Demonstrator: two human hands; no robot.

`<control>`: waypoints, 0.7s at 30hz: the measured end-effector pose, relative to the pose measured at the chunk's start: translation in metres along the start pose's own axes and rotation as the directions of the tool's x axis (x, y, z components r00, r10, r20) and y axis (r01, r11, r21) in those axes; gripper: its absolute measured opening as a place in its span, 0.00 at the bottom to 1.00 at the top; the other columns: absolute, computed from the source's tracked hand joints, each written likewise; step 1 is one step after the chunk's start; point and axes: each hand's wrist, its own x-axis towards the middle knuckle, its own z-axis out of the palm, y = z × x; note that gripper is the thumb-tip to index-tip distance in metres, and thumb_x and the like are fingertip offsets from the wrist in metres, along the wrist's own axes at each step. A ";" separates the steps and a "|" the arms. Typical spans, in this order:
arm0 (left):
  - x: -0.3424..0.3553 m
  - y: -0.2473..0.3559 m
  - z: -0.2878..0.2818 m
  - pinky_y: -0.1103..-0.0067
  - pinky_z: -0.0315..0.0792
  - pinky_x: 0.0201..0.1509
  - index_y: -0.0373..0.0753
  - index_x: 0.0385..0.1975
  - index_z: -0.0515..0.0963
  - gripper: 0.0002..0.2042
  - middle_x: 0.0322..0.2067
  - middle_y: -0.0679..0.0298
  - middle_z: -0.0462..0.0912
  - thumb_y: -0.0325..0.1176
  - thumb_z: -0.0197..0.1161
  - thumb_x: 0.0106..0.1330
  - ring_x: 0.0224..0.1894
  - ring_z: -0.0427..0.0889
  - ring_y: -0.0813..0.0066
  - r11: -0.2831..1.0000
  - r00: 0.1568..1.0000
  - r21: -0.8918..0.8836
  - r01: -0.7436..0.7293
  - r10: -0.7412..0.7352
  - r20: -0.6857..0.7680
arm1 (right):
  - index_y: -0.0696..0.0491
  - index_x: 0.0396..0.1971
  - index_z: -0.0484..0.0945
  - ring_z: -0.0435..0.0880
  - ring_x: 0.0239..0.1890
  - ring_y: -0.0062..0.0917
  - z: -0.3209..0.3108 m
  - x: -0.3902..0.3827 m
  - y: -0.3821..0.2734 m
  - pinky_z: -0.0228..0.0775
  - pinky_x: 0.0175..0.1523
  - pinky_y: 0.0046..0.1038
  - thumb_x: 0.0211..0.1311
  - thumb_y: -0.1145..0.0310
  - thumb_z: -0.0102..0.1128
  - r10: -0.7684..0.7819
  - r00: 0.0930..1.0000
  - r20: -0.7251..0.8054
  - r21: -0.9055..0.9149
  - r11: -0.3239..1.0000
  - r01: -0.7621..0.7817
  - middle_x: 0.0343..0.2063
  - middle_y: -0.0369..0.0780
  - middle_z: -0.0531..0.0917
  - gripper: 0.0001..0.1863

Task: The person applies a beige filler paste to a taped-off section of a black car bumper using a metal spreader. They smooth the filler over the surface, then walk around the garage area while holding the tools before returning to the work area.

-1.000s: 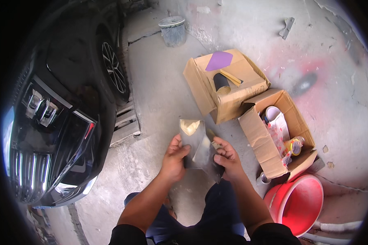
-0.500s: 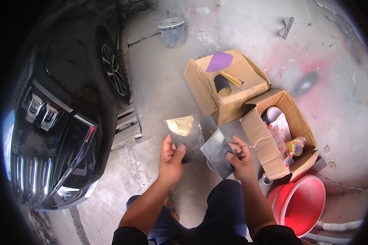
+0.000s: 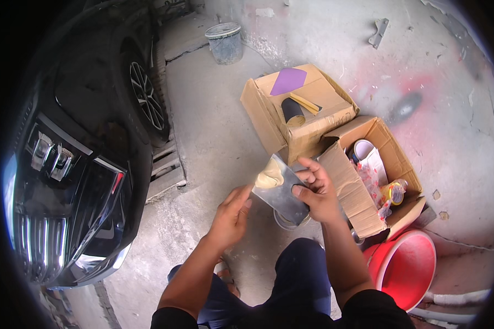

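Observation:
In front of my knees, my right hand [image 3: 319, 194] grips a flat grey putty scraper [image 3: 291, 205], thumb on its face. A lump of cream-coloured putty [image 3: 270, 176] sits on the scraper's far left end. My left hand [image 3: 230, 214] is closed just left of it, fingers pressed together on a second thin scraper plate, which is turned edge-on and barely shows. Its edge meets or nearly meets the putty; whether they touch I cannot tell. Partly hidden under the right scraper is a round container [image 3: 282, 223] with a pale rim.
A black car [image 3: 88, 137] stands at left. Ahead right, a cardboard box [image 3: 326, 104] bears purple sandpaper [image 3: 288, 81] and a dark roll [image 3: 292, 111]. Beside it, an open box [image 3: 357, 189] holds tape and wrappings. A red bucket [image 3: 406, 268] lies lower right; a grey bucket [image 3: 225, 44] stands far off.
The putty has passed from the left scraper onto the right one. My left hand has turned its plate edge-on, and my right hand has shifted slightly up and left.

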 end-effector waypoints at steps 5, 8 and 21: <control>-0.004 -0.004 -0.003 0.77 0.70 0.51 0.37 0.60 0.67 0.20 0.46 0.55 0.77 0.21 0.49 0.67 0.47 0.78 0.62 0.981 0.947 0.121 0.151 -0.179 0.269 | 0.56 0.62 0.60 0.78 0.45 0.19 -0.001 0.010 -0.034 0.71 0.49 0.22 0.59 0.84 0.57 -0.141 0.990 0.019 -0.096 0.985 0.142 0.46 0.41 0.80 0.30; -0.007 -0.027 -0.003 0.79 0.70 0.52 0.36 0.59 0.67 0.21 0.46 0.62 0.79 0.20 0.51 0.66 0.46 0.78 0.74 0.791 0.901 -0.431 0.434 -0.379 0.211 | 0.57 0.59 0.66 0.79 0.48 0.28 0.006 0.000 -0.047 0.71 0.52 0.28 0.58 0.85 0.55 -0.360 0.927 0.106 -0.479 0.798 0.365 0.51 0.45 0.79 0.27; -0.009 -0.024 -0.016 0.81 0.66 0.58 0.32 0.60 0.65 0.21 0.53 0.63 0.76 0.20 0.51 0.66 0.53 0.74 0.79 0.526 0.879 -0.704 0.477 -0.310 0.363 | 0.57 0.50 0.75 0.80 0.45 0.38 0.015 -0.011 -0.030 0.74 0.51 0.35 0.42 0.90 0.55 -0.309 0.782 0.541 -0.659 0.421 0.623 0.47 0.40 0.81 0.29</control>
